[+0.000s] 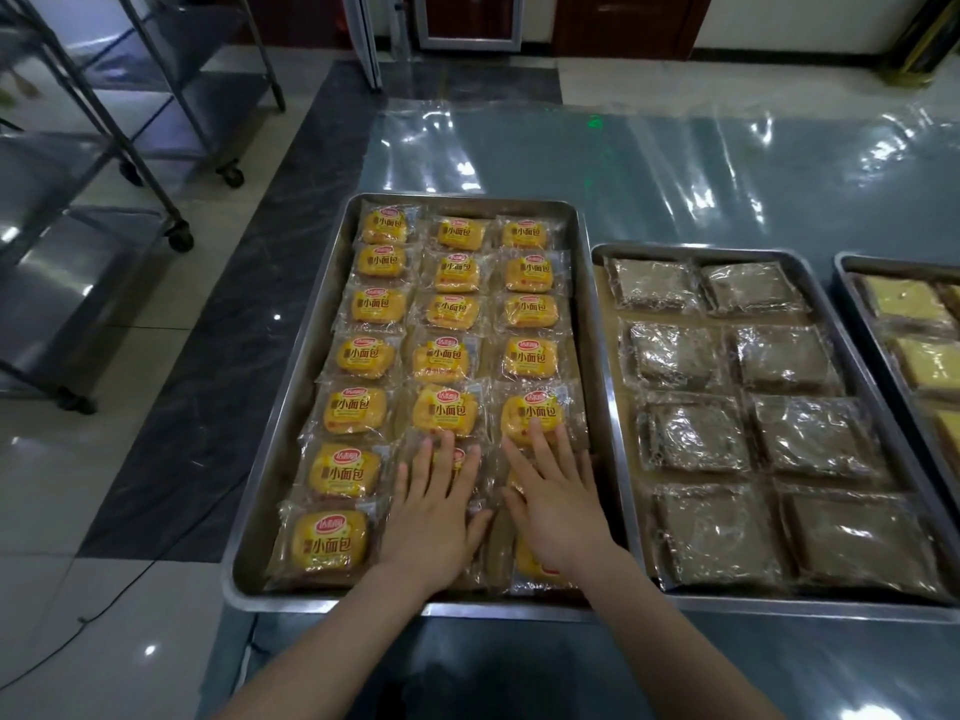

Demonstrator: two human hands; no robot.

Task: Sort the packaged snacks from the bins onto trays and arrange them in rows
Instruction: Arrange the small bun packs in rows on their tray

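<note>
A steel tray (291, 407) holds three rows of yellow packaged small breads (447, 311), lined up from far to near. My left hand (434, 517) lies flat with spread fingers on a pack in the middle row near the front. My right hand (558, 504) lies flat on a pack in the right row, fingertips touching the yellow bread pack (530, 407) just beyond. The packs under both hands are mostly hidden. A second tray (618, 407) to the right carries two rows of brown packaged squares (675, 356).
A third tray (852, 314) with yellow-green packaged squares (904, 298) pokes in at the right edge. The table (623, 163) is covered in shiny clear plastic. Wheeled steel racks (130, 163) stand on the tiled floor to the left. No bins are in view.
</note>
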